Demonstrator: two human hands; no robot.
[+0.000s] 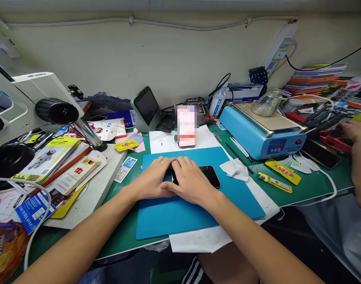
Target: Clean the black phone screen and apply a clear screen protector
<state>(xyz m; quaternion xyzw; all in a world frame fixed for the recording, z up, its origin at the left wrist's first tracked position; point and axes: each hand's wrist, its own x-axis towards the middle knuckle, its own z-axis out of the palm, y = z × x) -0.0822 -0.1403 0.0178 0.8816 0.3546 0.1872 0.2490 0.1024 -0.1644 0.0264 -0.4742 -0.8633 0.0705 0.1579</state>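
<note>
A black smartphone (pixel 210 176) lies sideways on a blue work mat (pixel 183 219), its right end showing. My left hand (pixel 153 178) curls around the phone's left end, fingers bent and pressed together, with a ring on one finger. Across the phone's left and middle part lies my right hand (pixel 189 179), fingers bent down at its far edge and thumb reaching to my left hand. Both hands meet there and hide much of the phone. The fingertips are out of sight. Behind the mat, a second phone (pixel 187 126) stands upright with a lit, blurred screen.
At right sit a blue heating machine (pixel 251 132) with a glass jar (pixel 267 102), a crumpled tissue (pixel 236 169) and yellow packets (pixel 283 171). A microscope stand (pixel 90 132) and piled packages (pixel 47 157) fill the left. Another person's arm (pixel 359 157) reaches in at far right.
</note>
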